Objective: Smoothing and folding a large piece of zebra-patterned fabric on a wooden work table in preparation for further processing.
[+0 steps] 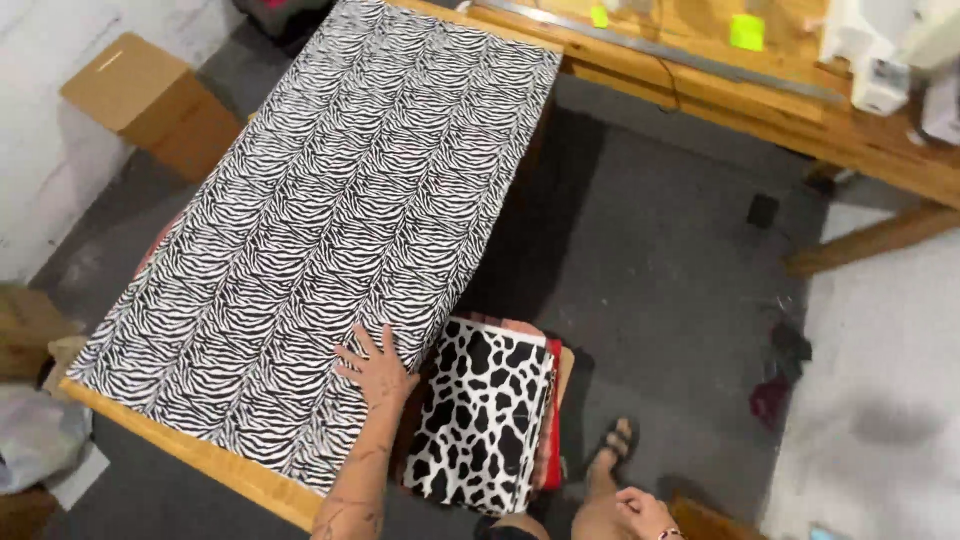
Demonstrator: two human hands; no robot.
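Observation:
A zebra-striped black and white fabric (330, 220) lies spread flat over a long wooden table (215, 462). My left hand (377, 367) rests flat on the fabric's near right edge, fingers spread. My right hand (640, 512) hangs low at the bottom of the view, by my leg, holding nothing that I can see. Just right of my left hand stands a stack of folded fabrics topped by a black and white cow-spot piece (485, 415), with red layers at its side.
A second wooden workbench (800, 120) with a long metal ruler and green sticky notes runs along the back right. A cardboard box (150, 100) stands against the left wall. My sandalled foot (618, 440) is on the grey floor. Dark scraps lie on the floor at the right.

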